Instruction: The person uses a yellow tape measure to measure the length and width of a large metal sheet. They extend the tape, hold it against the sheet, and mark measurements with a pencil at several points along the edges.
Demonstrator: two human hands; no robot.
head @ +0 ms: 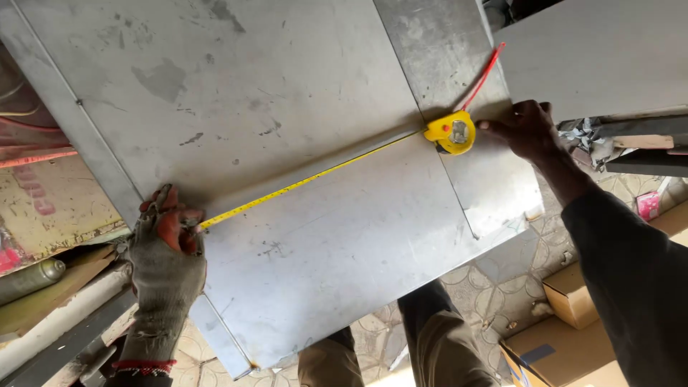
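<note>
A large grey metal sheet (287, 100) lies flat in front of me. A yellow tape measure (450, 132) sits on it, its yellow blade (308, 180) stretched diagonally down to the left. My left hand (166, 247), in a grey glove with red fingertips, pins the blade's end at the sheet's left edge. My right hand (527, 129), bare, touches the tape measure's case at the sheet's right side. A red cord (482, 75) runs up from the case.
A second metal panel (602, 54) lies at the upper right. Cardboard boxes (573, 322) stand on the patterned tile floor at lower right. My legs (430, 344) show below the sheet. Pipes and a metal cylinder (32, 278) lie at the left.
</note>
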